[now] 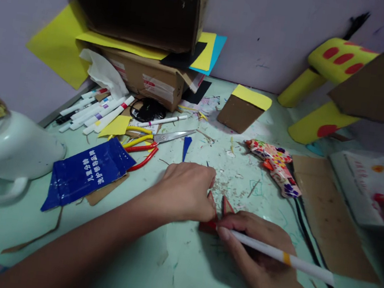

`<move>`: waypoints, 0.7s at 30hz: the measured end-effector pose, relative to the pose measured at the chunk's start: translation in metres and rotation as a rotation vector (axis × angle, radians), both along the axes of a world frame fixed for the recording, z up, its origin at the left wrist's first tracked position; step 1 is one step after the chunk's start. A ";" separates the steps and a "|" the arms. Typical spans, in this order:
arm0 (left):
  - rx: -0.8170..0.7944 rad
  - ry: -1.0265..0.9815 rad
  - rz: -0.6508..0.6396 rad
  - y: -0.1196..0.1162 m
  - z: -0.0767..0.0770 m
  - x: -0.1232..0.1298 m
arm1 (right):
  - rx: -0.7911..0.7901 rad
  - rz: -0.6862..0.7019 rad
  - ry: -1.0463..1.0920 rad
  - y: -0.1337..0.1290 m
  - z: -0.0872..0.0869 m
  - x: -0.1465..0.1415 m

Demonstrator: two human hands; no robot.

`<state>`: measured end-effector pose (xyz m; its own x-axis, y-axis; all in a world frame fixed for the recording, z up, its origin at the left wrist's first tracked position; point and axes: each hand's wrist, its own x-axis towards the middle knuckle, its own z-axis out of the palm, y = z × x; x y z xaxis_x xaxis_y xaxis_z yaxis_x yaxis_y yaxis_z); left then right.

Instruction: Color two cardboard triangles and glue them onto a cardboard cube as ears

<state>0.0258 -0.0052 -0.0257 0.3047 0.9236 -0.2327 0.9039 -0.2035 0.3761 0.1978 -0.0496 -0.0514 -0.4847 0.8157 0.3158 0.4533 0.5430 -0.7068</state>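
Observation:
Near the middle of the table, my left hand [185, 193] is closed, its fingertips on a small red piece [207, 225] with pointed tips. My right hand [262, 252] grips a white marker with an orange band [286, 259]; the marker's tip end is at the red piece and partly hidden by the fingers. A second pointed tip [227, 206] of reddish-brown material stands up between the two hands. Small crumbs lie on the table just beyond them.
Scissors [175, 135], a blue packet [89, 170] and several markers [100, 110] lie left; a white jug [32, 146] stands far left. Cardboard boxes [158, 80] are behind. A flowered glue gun [277, 164], cardboard strip [334, 219] and yellow spotted model [337, 59] are right.

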 end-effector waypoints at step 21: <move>0.005 -0.008 0.008 -0.001 0.001 0.000 | 0.061 0.083 0.016 0.000 0.006 -0.004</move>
